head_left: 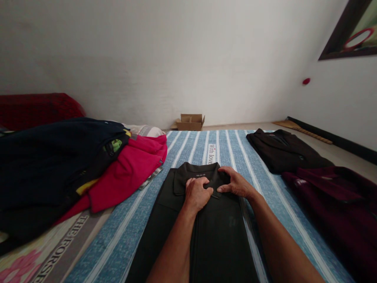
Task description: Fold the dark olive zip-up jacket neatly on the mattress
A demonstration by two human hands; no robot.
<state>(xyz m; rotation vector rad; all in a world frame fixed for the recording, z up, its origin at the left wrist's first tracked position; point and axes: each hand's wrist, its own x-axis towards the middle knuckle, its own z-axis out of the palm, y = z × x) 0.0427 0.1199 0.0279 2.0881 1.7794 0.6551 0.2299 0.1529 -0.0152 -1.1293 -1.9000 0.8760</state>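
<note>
A dark shirt (pixel 219 232) lies face up in front of me, its collar pointing away and a small size print inside the neck. My left hand (pixel 198 194) is closed at the middle of the collar, fingers curled on the cloth near the front opening. On the right side of the collar (pixel 214 186), my right hand (pixel 237 184) grips the fabric, with thumb and forefinger a little apart on it. The cloth under both palms is hidden.
The shirt rests on a blue and white striped sheet (pixel 132 236). At left is a pile of navy (pixel 55 157) and pink clothes (pixel 129 173). Folded brown (pixel 285 149) and maroon garments (pixel 330 196) lie at right. A cardboard box (pixel 190 125) stands by the wall.
</note>
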